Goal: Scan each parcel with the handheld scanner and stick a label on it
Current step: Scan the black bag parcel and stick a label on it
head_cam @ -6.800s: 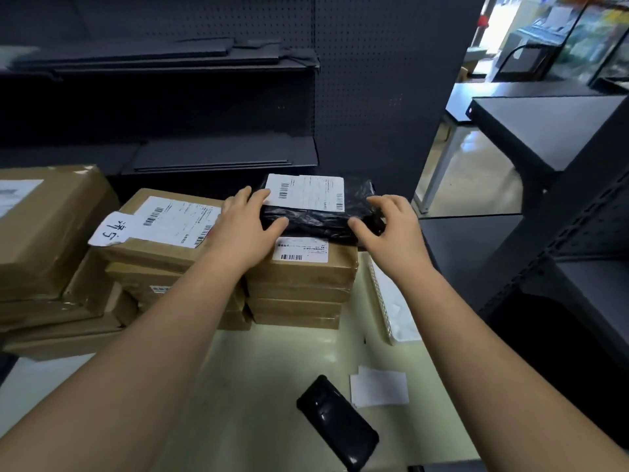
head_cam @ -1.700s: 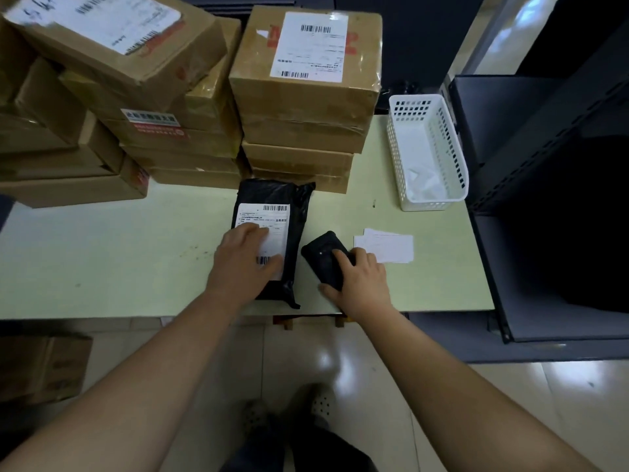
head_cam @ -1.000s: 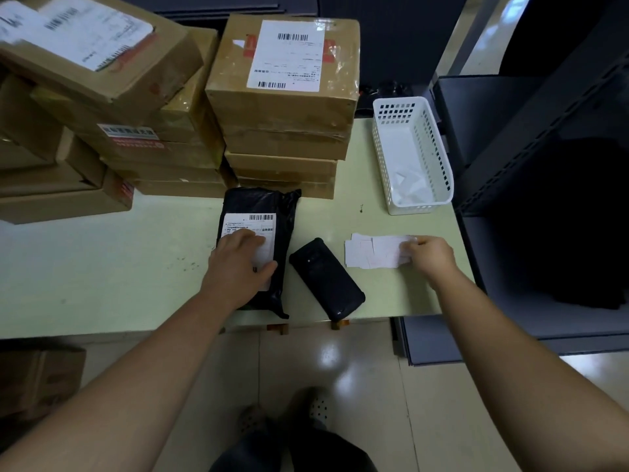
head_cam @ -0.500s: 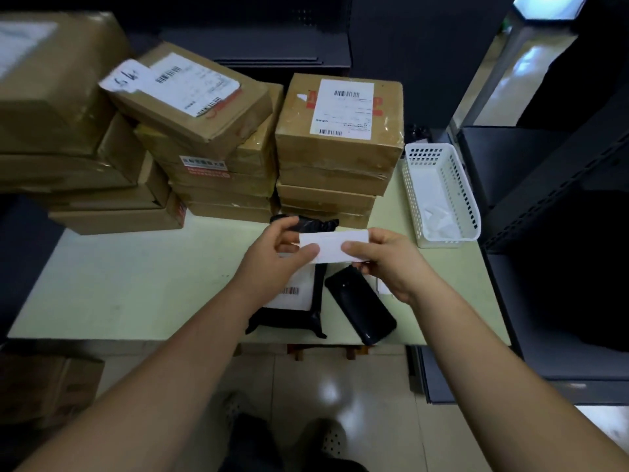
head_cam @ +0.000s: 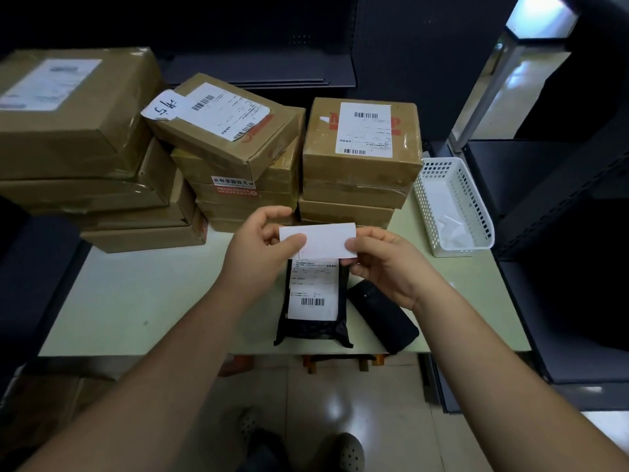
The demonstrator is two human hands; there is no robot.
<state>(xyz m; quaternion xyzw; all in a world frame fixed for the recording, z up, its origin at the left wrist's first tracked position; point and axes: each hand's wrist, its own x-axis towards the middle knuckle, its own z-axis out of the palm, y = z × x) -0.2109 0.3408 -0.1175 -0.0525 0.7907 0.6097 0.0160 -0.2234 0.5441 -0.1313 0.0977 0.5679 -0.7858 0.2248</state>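
Observation:
A blank white label (head_cam: 323,240) hangs in the air above the table, pinched at its left end by my left hand (head_cam: 260,245) and at its right end by my right hand (head_cam: 384,264). Below it a black plastic-wrapped parcel (head_cam: 315,327) with a printed shipping label lies flat near the table's front edge. The black handheld scanner (head_cam: 383,316) lies on the table just right of the parcel, partly under my right wrist, with neither hand on it.
Stacks of brown cardboard parcels (head_cam: 360,158) fill the back and left of the pale green table (head_cam: 136,301). A white plastic basket (head_cam: 452,206) with paper scraps stands at the right edge. Dark metal shelving (head_cam: 561,250) borders the right side.
My right hand left the scanner, picked a label off the table on the right and brought it over the black parcel. My left hand left the parcel and took the label's other end.

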